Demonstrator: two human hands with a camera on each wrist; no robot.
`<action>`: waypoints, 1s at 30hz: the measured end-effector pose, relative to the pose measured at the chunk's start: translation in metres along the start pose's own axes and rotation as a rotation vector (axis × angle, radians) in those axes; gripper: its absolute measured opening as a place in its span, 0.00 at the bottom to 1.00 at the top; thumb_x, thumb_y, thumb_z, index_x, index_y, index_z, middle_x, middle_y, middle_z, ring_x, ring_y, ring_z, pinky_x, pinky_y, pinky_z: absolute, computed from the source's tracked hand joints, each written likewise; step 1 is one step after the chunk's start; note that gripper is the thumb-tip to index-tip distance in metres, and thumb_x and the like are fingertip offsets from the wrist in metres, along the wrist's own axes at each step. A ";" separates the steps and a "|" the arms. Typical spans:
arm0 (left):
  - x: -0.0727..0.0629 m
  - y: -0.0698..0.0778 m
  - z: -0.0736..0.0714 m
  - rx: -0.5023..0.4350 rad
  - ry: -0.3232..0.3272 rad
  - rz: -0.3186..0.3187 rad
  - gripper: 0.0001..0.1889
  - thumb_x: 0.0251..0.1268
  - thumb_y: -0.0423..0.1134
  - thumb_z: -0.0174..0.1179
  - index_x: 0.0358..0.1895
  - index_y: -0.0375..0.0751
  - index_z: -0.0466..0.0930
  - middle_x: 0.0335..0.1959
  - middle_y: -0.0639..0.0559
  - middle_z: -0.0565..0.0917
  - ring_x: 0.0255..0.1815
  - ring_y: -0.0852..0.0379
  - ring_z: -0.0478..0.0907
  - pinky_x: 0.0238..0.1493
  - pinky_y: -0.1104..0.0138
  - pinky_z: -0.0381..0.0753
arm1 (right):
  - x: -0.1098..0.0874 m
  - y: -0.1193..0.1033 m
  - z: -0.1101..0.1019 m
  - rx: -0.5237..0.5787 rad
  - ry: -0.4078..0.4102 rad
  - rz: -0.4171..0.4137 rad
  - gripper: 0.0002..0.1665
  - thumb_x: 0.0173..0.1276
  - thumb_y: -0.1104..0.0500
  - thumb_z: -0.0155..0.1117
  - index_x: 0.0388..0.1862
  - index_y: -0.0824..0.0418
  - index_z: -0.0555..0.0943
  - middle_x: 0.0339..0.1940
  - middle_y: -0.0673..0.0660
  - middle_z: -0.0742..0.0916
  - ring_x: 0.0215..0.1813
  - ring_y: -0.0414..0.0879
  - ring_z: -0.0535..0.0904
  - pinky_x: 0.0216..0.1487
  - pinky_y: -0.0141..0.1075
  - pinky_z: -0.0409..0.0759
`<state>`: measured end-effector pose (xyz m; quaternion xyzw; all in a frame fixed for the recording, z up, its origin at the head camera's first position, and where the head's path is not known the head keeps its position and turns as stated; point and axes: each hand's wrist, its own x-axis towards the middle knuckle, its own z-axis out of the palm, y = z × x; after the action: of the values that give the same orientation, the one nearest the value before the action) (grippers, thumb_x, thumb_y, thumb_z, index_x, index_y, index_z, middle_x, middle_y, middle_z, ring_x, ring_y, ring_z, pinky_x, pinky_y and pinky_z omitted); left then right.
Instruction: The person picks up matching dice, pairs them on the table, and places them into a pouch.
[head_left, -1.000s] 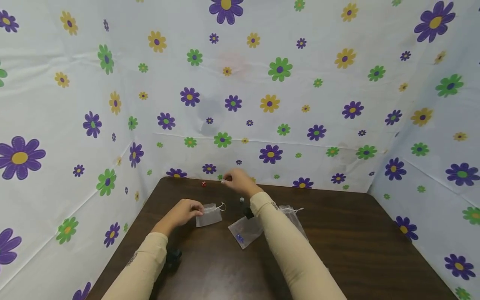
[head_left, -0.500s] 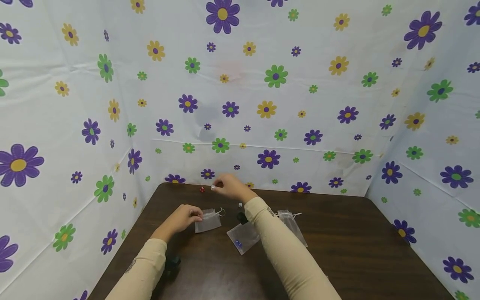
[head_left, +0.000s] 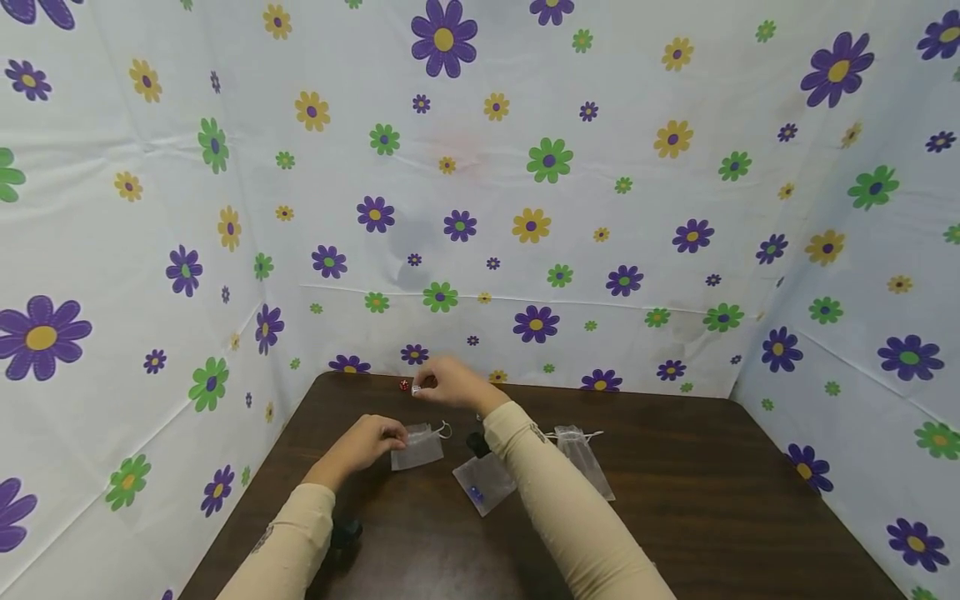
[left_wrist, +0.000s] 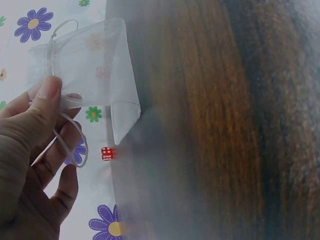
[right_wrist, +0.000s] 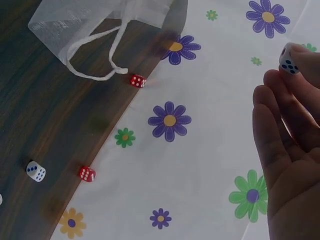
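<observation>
My left hand (head_left: 369,442) pinches the top of a small sheer white drawstring bag (left_wrist: 95,75), its cord loop hanging by the fingers. My right hand (head_left: 453,386) is raised over the far table edge, beyond that bag. Between its thumb and fingertips it holds a white die (right_wrist: 289,59) with blue dots. A red die (head_left: 404,385) with white dots lies at the far edge, just left of the right hand. The right wrist view shows another red die (right_wrist: 87,174) and a white die (right_wrist: 36,171) with blue dots on the table.
A second sheer bag (head_left: 495,475) with blue dice inside lies mid-table. To its right lies a third sheer bag (head_left: 585,462) with white cords. Flower-patterned white cloth (head_left: 637,167) stands behind and beside the dark wooden table (head_left: 712,492).
My right hand has moved left along the far edge with the white die, coming close to the red die. The left hand keeps its pinch on the bag. The head view has tilted up slightly.
</observation>
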<state>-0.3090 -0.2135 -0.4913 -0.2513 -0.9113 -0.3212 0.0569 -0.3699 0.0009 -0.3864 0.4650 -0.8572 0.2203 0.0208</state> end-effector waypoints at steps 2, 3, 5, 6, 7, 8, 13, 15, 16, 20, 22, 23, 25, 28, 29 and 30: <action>0.000 0.001 0.000 0.001 0.002 0.001 0.04 0.66 0.36 0.67 0.34 0.40 0.87 0.30 0.60 0.86 0.32 0.64 0.80 0.38 0.67 0.83 | 0.000 -0.001 0.001 0.009 -0.009 -0.001 0.05 0.71 0.61 0.69 0.41 0.61 0.87 0.38 0.52 0.88 0.41 0.39 0.81 0.45 0.28 0.79; 0.000 0.002 0.000 0.002 0.002 -0.003 0.03 0.66 0.35 0.67 0.34 0.40 0.87 0.30 0.59 0.86 0.32 0.64 0.80 0.39 0.67 0.83 | 0.000 -0.001 0.002 0.016 -0.015 -0.001 0.05 0.71 0.61 0.69 0.41 0.61 0.87 0.38 0.52 0.88 0.40 0.40 0.81 0.45 0.28 0.79; 0.000 0.004 -0.001 0.001 0.006 -0.003 0.03 0.66 0.35 0.67 0.34 0.40 0.88 0.31 0.59 0.86 0.32 0.64 0.81 0.39 0.67 0.83 | 0.000 -0.001 0.002 0.014 -0.031 -0.002 0.05 0.72 0.61 0.69 0.42 0.61 0.87 0.39 0.52 0.88 0.41 0.40 0.82 0.45 0.28 0.79; 0.000 0.004 -0.001 0.003 0.009 -0.001 0.03 0.66 0.34 0.67 0.34 0.40 0.88 0.30 0.59 0.87 0.32 0.64 0.81 0.39 0.66 0.83 | 0.001 -0.001 0.003 0.015 -0.043 -0.001 0.06 0.72 0.60 0.69 0.42 0.61 0.88 0.39 0.52 0.88 0.41 0.39 0.82 0.45 0.28 0.79; 0.000 0.005 -0.002 0.006 0.012 0.001 0.03 0.66 0.34 0.67 0.34 0.40 0.87 0.30 0.59 0.86 0.32 0.64 0.81 0.38 0.66 0.83 | 0.001 -0.001 0.003 0.017 -0.055 0.004 0.06 0.72 0.60 0.69 0.43 0.62 0.88 0.39 0.52 0.88 0.41 0.39 0.82 0.45 0.28 0.79; 0.000 0.005 -0.002 0.011 0.015 0.005 0.03 0.65 0.34 0.67 0.34 0.40 0.87 0.30 0.59 0.86 0.32 0.64 0.81 0.38 0.66 0.83 | 0.001 -0.001 0.004 0.012 -0.067 0.010 0.07 0.72 0.60 0.69 0.44 0.62 0.88 0.40 0.52 0.88 0.41 0.39 0.81 0.45 0.27 0.79; 0.000 0.005 -0.003 0.035 0.041 0.027 0.03 0.64 0.35 0.69 0.33 0.40 0.87 0.30 0.60 0.86 0.31 0.65 0.80 0.37 0.66 0.82 | 0.000 -0.002 0.004 -0.002 -0.095 0.025 0.10 0.72 0.60 0.68 0.47 0.63 0.88 0.44 0.53 0.88 0.46 0.41 0.82 0.49 0.30 0.79; 0.000 0.005 -0.004 0.044 0.054 0.033 0.03 0.64 0.35 0.69 0.33 0.40 0.87 0.30 0.60 0.86 0.31 0.66 0.80 0.37 0.66 0.82 | -0.001 -0.003 0.003 -0.005 -0.093 0.027 0.10 0.73 0.60 0.67 0.48 0.63 0.87 0.46 0.54 0.88 0.48 0.43 0.83 0.50 0.31 0.79; 0.000 0.005 -0.004 0.049 0.058 0.032 0.04 0.63 0.36 0.69 0.33 0.40 0.87 0.30 0.60 0.86 0.31 0.66 0.79 0.37 0.66 0.82 | -0.001 -0.003 0.003 -0.003 -0.091 0.029 0.10 0.73 0.60 0.67 0.48 0.64 0.87 0.46 0.55 0.88 0.49 0.44 0.83 0.51 0.32 0.79; 0.001 0.004 -0.004 0.072 0.070 0.024 0.03 0.64 0.36 0.69 0.34 0.40 0.88 0.30 0.60 0.86 0.31 0.66 0.80 0.37 0.65 0.83 | -0.002 -0.002 0.002 0.011 -0.076 0.028 0.11 0.74 0.60 0.66 0.49 0.64 0.87 0.47 0.55 0.88 0.50 0.45 0.83 0.52 0.33 0.80; 0.001 0.004 -0.004 0.080 0.074 0.023 0.03 0.64 0.36 0.69 0.34 0.41 0.88 0.30 0.60 0.86 0.31 0.65 0.80 0.37 0.65 0.83 | -0.002 -0.001 0.001 0.014 -0.065 0.027 0.11 0.75 0.60 0.65 0.49 0.64 0.87 0.48 0.55 0.88 0.52 0.46 0.83 0.54 0.34 0.80; 0.002 0.004 -0.004 0.082 0.076 0.024 0.03 0.64 0.36 0.69 0.34 0.41 0.88 0.30 0.60 0.86 0.31 0.65 0.80 0.37 0.65 0.83 | -0.002 -0.001 0.001 0.014 -0.061 0.028 0.11 0.75 0.60 0.65 0.49 0.64 0.87 0.49 0.55 0.88 0.52 0.46 0.83 0.54 0.35 0.79; 0.002 0.004 -0.005 0.085 0.078 0.026 0.03 0.64 0.36 0.69 0.34 0.41 0.88 0.30 0.60 0.86 0.31 0.65 0.80 0.37 0.65 0.83 | -0.003 0.001 0.002 0.009 -0.053 0.030 0.10 0.75 0.60 0.64 0.49 0.63 0.87 0.49 0.55 0.88 0.53 0.47 0.83 0.56 0.36 0.79; 0.001 0.005 -0.005 0.089 0.079 0.021 0.04 0.64 0.37 0.69 0.34 0.41 0.88 0.30 0.60 0.87 0.31 0.65 0.81 0.37 0.65 0.83 | -0.003 0.003 0.003 0.008 -0.051 0.040 0.10 0.75 0.60 0.64 0.49 0.63 0.87 0.48 0.55 0.89 0.52 0.46 0.83 0.55 0.36 0.80; 0.000 0.005 -0.005 0.089 0.080 0.019 0.04 0.63 0.37 0.69 0.34 0.41 0.88 0.30 0.60 0.87 0.31 0.64 0.81 0.37 0.65 0.83 | -0.003 0.003 0.003 0.008 -0.051 0.040 0.10 0.75 0.60 0.64 0.49 0.63 0.87 0.48 0.55 0.89 0.52 0.46 0.83 0.54 0.36 0.80; 0.000 0.005 -0.005 0.089 0.081 0.017 0.04 0.63 0.37 0.69 0.35 0.41 0.88 0.30 0.60 0.87 0.31 0.64 0.81 0.37 0.65 0.83 | -0.003 0.004 0.004 0.006 -0.050 0.039 0.10 0.75 0.60 0.64 0.49 0.63 0.87 0.47 0.55 0.89 0.51 0.46 0.83 0.54 0.35 0.80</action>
<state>-0.3063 -0.2131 -0.4848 -0.2430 -0.9195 -0.2895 0.1077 -0.3705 0.0036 -0.3921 0.4535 -0.8657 0.2117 -0.0063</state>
